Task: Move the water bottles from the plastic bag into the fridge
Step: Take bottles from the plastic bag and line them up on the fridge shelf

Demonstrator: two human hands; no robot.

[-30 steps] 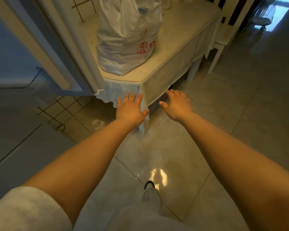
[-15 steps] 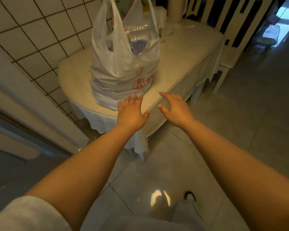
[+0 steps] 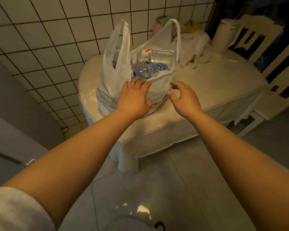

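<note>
bag: white plastic bag (image 3: 158,87) stands upright at the near left end of the tabletop (image 3: 215,90), mouth open, two handle loops sticking up; red print low on the front, partly hidden by the left hand
bottles: clear water bottles (image 3: 144,70) inside the bag, seen through the open mouth; one lies across the back with a red-white label, one nearer with a blue-purple label; count cannot tell
left hand: left hand (image 3: 133,97) palm down in front of the bag, fingers (image 3: 140,82) straight and slightly spread, tips at the bag's front rim; touching the plastic or just short of it, cannot tell; holds nothing
right hand: right hand (image 3: 184,97) just right of the bag, fingers loosely curled, thumb apart from them, nothing between them; near the bag's side, contact cannot tell
arms: both bare forearms reach forward from the bottom corners; pale sleeve (image 3: 15,210) on the left arm
tabletop extras: crumpled white cloth (image 3: 195,47) behind the bag; pale cylinder (image 3: 223,37) at the far end; blurred pink and yellow things by the wall
surroundings: tiled wall (image 3: 48,39) left and behind; white chair (image 3: 270,52) on the right; grey tile floor (image 3: 182,189) with a glare spot
fridge: out of frame
</note>
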